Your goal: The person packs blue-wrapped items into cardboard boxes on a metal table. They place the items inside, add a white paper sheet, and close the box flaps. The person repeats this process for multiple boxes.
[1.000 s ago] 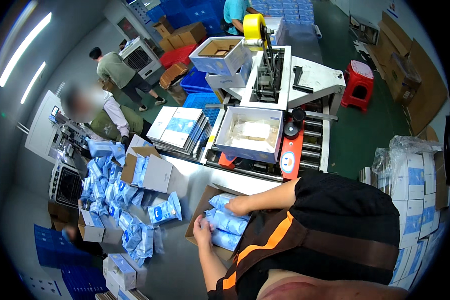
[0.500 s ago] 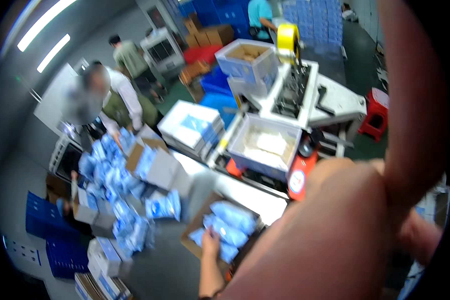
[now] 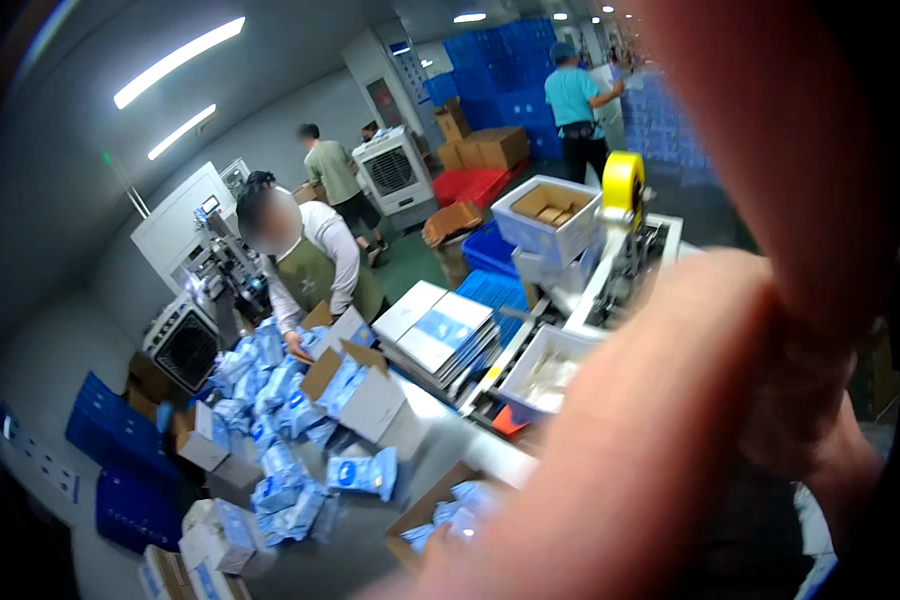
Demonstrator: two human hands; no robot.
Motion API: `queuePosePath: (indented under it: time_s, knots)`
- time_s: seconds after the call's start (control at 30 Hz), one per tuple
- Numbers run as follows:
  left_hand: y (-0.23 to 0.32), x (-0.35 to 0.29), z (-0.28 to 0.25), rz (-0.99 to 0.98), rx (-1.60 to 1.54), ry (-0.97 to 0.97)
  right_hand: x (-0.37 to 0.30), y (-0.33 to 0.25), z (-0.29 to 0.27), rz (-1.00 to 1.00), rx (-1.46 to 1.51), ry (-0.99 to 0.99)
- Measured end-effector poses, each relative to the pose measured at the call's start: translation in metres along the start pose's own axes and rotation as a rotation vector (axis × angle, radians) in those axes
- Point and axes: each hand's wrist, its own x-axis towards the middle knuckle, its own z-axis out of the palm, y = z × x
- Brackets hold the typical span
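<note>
A large, blurred part of my right hand [image 3: 640, 400] fills the right side, very close to the camera; what its fingers do cannot be made out. Behind it, my left hand [image 3: 452, 552] shows only in part, over an open cardboard box [image 3: 407, 545] on the table. Light-blue soft packs [image 3: 475, 495] lie inside this box, beside or under the left fingers. Whether those fingers grip a pack is hidden. To the left of the box is a single blue-and-white pack [image 3: 362, 473] on the grey tabletop [image 3: 340, 570].
A pile of blue packs [image 3: 280, 400] spreads across the table around an open white carton [image 3: 370, 405]. Flat white cartons [image 3: 435, 335] are stacked beyond. A co-worker in an apron [image 3: 320, 265] reaches into the pile. A machine with a yellow tape roll [image 3: 623, 185] stands behind my right hand.
The view has tilted up and shifted, so the room sits lower and further right. My near right hand now covers more of the box and my left hand.
</note>
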Motion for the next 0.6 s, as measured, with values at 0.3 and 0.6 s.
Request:
queuePosePath:
  time_s: [0.3,0.6]
  knots:
    - [0.013,0.032,0.014,-0.049,0.11,-0.164,-0.005,-0.04,-0.002,-0.113,-0.055,0.007]
    - [0.011,0.05,0.007,-0.01,0.056,-0.096,-0.014,-0.058,0.022,-0.379,-0.027,-0.148]
